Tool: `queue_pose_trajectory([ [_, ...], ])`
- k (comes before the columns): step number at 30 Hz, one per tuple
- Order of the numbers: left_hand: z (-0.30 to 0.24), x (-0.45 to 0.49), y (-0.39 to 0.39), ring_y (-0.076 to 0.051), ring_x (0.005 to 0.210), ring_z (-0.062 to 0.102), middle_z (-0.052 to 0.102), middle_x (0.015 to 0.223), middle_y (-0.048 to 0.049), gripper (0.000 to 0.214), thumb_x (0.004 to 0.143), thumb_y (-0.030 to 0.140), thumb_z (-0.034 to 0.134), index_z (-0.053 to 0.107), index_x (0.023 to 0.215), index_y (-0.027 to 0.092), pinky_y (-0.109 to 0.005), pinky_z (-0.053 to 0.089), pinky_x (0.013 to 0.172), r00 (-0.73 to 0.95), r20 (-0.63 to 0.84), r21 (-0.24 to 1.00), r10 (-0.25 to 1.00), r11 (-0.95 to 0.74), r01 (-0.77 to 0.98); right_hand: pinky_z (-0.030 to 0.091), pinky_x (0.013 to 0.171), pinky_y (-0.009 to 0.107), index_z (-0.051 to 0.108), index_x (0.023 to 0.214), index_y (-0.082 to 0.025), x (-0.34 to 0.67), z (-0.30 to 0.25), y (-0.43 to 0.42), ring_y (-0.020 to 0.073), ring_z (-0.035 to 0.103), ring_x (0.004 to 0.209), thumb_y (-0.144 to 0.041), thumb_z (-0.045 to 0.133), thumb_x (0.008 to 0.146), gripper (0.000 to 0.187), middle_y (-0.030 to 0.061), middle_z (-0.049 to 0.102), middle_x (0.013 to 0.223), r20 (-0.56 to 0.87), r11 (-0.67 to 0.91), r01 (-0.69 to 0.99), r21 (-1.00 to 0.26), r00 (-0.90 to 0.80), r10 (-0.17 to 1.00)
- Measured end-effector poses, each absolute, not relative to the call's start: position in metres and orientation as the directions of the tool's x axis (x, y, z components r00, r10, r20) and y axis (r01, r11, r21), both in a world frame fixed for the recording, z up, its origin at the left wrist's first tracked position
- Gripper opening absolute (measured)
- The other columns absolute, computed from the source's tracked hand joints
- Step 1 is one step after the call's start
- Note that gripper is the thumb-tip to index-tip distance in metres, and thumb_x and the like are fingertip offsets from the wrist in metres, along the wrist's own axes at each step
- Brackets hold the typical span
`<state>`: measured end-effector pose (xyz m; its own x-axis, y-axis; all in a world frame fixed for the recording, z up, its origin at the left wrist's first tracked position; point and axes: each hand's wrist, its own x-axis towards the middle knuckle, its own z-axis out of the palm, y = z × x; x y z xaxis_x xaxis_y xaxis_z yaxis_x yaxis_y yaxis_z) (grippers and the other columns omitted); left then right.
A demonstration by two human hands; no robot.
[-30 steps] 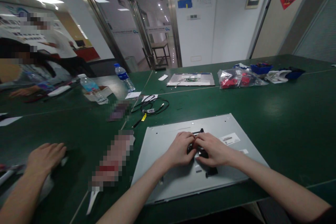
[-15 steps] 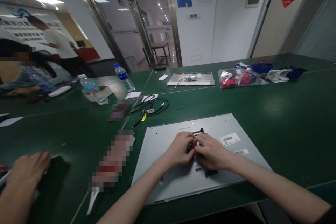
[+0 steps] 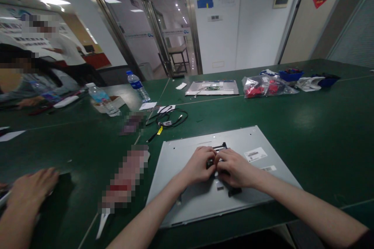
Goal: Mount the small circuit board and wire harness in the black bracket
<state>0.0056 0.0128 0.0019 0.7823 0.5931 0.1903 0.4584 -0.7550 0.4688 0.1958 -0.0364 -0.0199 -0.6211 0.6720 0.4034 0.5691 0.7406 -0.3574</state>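
Note:
A grey metal panel (image 3: 257,175) lies flat on the green table (image 3: 321,132) right in front of me. Both my hands meet over its middle. My left hand (image 3: 200,165) and my right hand (image 3: 233,168) are curled, fingertips pinched together on a small black part (image 3: 210,162) that they mostly hide. A black bracket (image 3: 219,147) shows just beyond the fingers, and another dark piece (image 3: 234,191) lies under my right wrist.
A co-worker's hand (image 3: 30,190) rests on the table at far left. Black cables (image 3: 169,118), two water bottles (image 3: 101,97), a second panel (image 3: 213,87), a bag of red parts (image 3: 263,85) and blue bins (image 3: 289,74) lie farther back.
My hands stay pinched on the black part, shifting only slightly. The co-worker's hand at far left has drawn back to the left and lower.

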Motion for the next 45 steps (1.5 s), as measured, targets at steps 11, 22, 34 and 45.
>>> queue_pose_trajectory([
  [11,0.0,0.005,0.015,-0.023,0.096,0.06,0.066,0.097,-0.0049,0.015,0.07,0.013,0.059,0.064,0.083,0.02,-0.038,0.04,0.094,0.774,0.18,0.497,0.607,-0.735,0.461,0.045,0.085,0.04,0.062,0.093,-0.019,0.192,-0.026,-0.037,0.0245,0.054,0.1,-0.016,0.064,0.079,0.014,0.0085,0.06,0.105,0.434,0.732,0.539,-0.417,-0.59,0.681],
  [22,-0.001,0.005,0.016,-0.023,0.096,0.06,0.066,0.097,-0.0051,0.022,0.067,0.01,0.057,0.065,0.086,0.019,-0.037,0.04,0.094,0.781,0.173,0.505,0.6,-0.735,0.453,0.045,0.084,0.039,0.062,0.081,-0.018,0.188,-0.029,-0.036,0.0236,0.055,0.095,-0.014,0.06,0.079,0.005,0.0076,0.061,0.099,0.472,0.739,0.531,-0.414,-0.569,0.673],
  [34,0.0,0.005,0.015,-0.023,0.098,0.06,0.066,0.1,-0.0056,0.019,0.072,0.014,0.06,0.066,0.089,0.02,-0.037,0.04,0.096,0.778,0.172,0.499,0.604,-0.735,0.459,0.046,0.083,0.039,0.061,0.087,-0.018,0.193,-0.018,-0.037,0.0242,0.055,0.094,-0.014,0.061,0.078,0.01,0.0089,0.061,0.1,0.424,0.754,0.542,-0.372,-0.623,0.657],
  [45,0.0,0.004,0.015,-0.023,0.097,0.06,0.066,0.098,-0.005,0.018,0.073,0.014,0.06,0.065,0.089,0.02,-0.037,0.04,0.095,0.787,0.163,0.487,0.595,-0.742,0.461,0.045,0.085,0.039,0.059,0.088,-0.018,0.199,-0.019,-0.033,0.0237,0.055,0.097,-0.011,0.058,0.076,0.013,0.0086,0.061,0.101,0.415,0.783,0.494,-0.377,-0.666,0.62],
])
